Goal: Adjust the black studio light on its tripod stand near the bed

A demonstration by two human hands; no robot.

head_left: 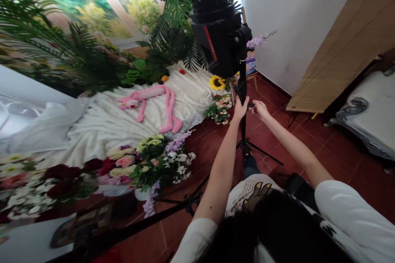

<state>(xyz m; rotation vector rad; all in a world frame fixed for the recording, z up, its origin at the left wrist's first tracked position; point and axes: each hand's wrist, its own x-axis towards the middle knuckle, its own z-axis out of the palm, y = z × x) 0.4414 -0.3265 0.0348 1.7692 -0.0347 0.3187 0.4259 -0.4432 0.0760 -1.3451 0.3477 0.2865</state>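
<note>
A black studio light [212,37] with a red stripe is mounted on top of a black light stand [242,72] in front of me. My left hand [241,108] is wrapped round the stand's pole, below the upper joint. Just to the right, my right hand [260,109] pinches a small black knob [251,105] that sticks out from the pole. The stand's legs [265,154] spread on the tiled floor near my foot.
A pink panther plush [154,94] lies on a white furry blanket [101,119]. Flower arrangements [154,156] line its front edge. Palm leaves [175,4] rise behind. Another black pole [154,216] crosses the lower left. A wooden board [333,41] and a silver-framed seat [370,107] stand right.
</note>
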